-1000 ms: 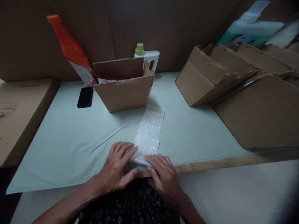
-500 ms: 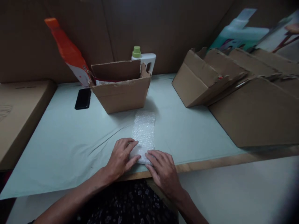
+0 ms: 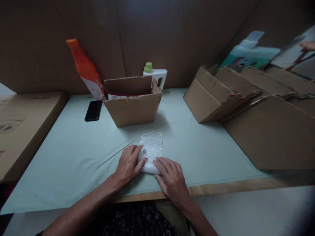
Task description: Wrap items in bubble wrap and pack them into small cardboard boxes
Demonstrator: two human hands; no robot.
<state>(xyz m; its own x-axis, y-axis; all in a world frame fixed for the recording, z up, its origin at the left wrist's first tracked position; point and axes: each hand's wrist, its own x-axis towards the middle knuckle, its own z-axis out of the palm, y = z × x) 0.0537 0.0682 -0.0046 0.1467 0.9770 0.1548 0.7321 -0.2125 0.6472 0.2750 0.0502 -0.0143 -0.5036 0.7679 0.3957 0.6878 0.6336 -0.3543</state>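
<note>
Bubble wrap [image 3: 152,146] sits just below the middle of the frame in our head view, lying on the pale green cloth [image 3: 209,147], with its far end short of the cardboard box [image 3: 135,111]. Our left hand [image 3: 128,162] lies along its left edge, fingers mostly together, thumb spread off them. Our right hand [image 3: 172,175] has its fingers together on the near right corner; can't tell if the thumb's pinching there. We'd reckon on pressing evenly, edges lined up, without popping bubbles.
</note>
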